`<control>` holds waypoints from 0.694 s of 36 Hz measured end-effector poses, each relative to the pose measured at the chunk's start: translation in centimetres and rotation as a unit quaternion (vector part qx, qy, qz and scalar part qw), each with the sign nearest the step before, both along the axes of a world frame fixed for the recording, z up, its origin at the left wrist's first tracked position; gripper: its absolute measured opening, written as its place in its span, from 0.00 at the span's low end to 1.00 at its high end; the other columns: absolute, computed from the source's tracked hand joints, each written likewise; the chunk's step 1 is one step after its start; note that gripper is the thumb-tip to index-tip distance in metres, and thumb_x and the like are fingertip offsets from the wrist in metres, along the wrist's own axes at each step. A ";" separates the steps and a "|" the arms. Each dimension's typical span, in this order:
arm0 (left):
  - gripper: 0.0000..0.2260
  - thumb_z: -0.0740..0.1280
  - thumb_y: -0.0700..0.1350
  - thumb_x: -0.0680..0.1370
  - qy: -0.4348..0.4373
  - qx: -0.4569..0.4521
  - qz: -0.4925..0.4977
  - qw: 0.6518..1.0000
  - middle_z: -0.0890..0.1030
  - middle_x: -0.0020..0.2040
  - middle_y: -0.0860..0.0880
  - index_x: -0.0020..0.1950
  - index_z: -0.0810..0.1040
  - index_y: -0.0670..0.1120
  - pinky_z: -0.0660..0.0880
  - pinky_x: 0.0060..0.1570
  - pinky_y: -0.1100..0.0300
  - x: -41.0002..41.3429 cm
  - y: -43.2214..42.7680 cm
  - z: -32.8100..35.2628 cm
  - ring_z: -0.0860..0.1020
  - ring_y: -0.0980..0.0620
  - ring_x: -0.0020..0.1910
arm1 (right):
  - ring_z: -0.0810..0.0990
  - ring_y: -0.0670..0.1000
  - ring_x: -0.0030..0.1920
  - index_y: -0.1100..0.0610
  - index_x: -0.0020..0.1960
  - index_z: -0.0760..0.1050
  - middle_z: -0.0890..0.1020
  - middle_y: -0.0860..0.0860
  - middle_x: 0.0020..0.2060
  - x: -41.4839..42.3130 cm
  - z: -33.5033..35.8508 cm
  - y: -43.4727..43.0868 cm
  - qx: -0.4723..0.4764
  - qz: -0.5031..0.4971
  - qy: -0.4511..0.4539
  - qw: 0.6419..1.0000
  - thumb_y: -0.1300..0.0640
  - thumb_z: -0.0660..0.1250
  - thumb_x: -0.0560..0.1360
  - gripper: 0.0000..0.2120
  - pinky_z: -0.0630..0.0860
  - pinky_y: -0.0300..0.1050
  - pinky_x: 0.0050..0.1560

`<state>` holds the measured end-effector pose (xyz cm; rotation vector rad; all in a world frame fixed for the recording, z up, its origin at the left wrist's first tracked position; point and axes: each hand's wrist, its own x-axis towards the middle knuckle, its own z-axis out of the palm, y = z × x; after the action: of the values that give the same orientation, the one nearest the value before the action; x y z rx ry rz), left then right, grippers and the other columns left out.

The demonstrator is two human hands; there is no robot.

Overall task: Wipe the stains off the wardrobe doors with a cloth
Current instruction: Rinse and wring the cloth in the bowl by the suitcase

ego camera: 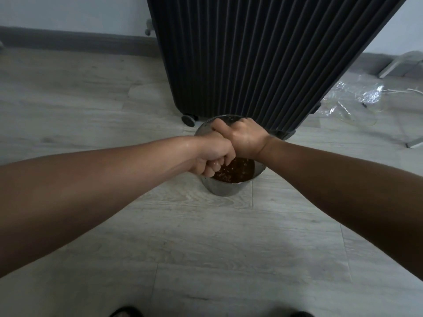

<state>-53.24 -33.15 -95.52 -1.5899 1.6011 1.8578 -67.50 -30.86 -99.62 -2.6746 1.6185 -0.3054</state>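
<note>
Both my hands are clenched tight side by side over a small metal bucket (225, 189) on the floor. My left hand (211, 156) is a wet fist above the near half of the bucket. My right hand (243, 138) presses against it from the far side, its fingers curled downward. The cloth is squeezed between the two fists and almost wholly hidden by them. The brownish water (238, 171) in the bucket is rippled and spattered under the fists. No wardrobe door is in view.
A dark ribbed suitcase (251, 53) on wheels stands just behind the bucket, against the white wall. Crumpled clear plastic (352, 94) and thin cords lie on the pale wood floor (91, 92) to the right. My shoe tips (126, 312) show at the bottom edge.
</note>
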 end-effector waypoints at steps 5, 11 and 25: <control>0.12 0.62 0.31 0.74 0.036 0.026 0.017 0.999 0.64 0.27 0.50 0.37 0.67 0.46 0.56 0.21 0.63 0.1 0.2 0.4 0.60 0.56 0.22 | 0.66 0.53 0.22 0.59 0.60 0.63 0.64 0.46 0.26 -0.3 0.1 -0.3 -0.042 0.005 -0.025 0.999 0.49 0.55 0.76 0.18 0.70 0.46 0.22; 0.15 0.60 0.31 0.77 0.082 0.065 0.035 0.994 0.63 0.27 0.51 0.35 0.66 0.48 0.56 0.20 0.64 0.4 0.5 0.1 0.60 0.57 0.22 | 0.62 0.51 0.21 0.60 0.60 0.65 0.62 0.44 0.26 -0.3 0.4 -0.1 -0.044 0.006 -0.044 0.998 0.52 0.57 0.77 0.16 0.66 0.43 0.22; 0.09 0.66 0.46 0.80 -0.046 -0.558 -0.291 0.776 0.75 0.46 0.50 0.58 0.70 0.47 0.69 0.39 0.53 1.5 -2.6 -0.7 0.75 0.49 0.43 | 0.79 0.52 0.57 0.59 0.66 0.73 0.80 0.54 0.56 -1.0 2.5 -0.2 0.473 -0.214 -0.435 0.736 0.66 0.71 0.73 0.23 0.77 0.48 0.59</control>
<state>-51.71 -35.77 -96.20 -1.1089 2.9291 0.4105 -68.52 -31.04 -97.15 -1.0958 1.4049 -0.4587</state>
